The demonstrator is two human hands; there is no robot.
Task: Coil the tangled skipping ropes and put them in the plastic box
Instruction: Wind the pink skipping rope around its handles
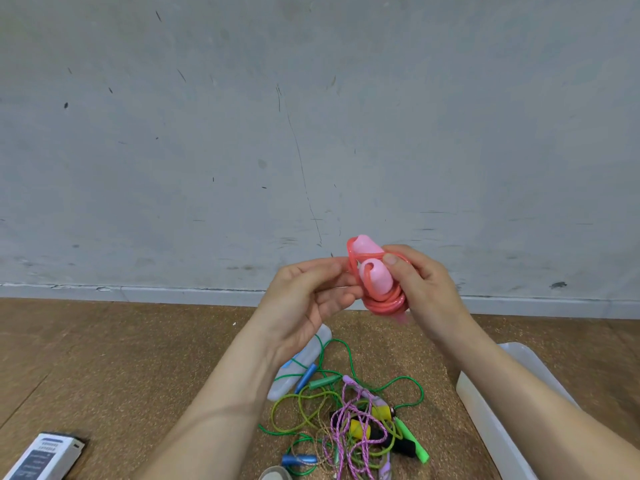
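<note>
I hold a pink skipping rope point(379, 292) up in front of the wall, its red-pink cord wound round its two pale pink handles. My right hand point(420, 289) grips the bundle from the right, thumb pressed on the cord across the top. My left hand point(308, 299) pinches a loop of the cord at the bundle's left side. Below on the floor lies a tangle of skipping ropes point(349, 420): green, yellow-green and purple cords with blue, green, yellow and black handles. The translucent plastic box point(485, 403) stands at the lower right, partly behind my right forearm.
A white rope handle with a blue stripe point(298, 365) lies beside the tangle. A grey-white device point(45, 455) sits at the lower left on the brown cork floor point(121, 358). A scuffed grey wall point(311, 133) rises just beyond.
</note>
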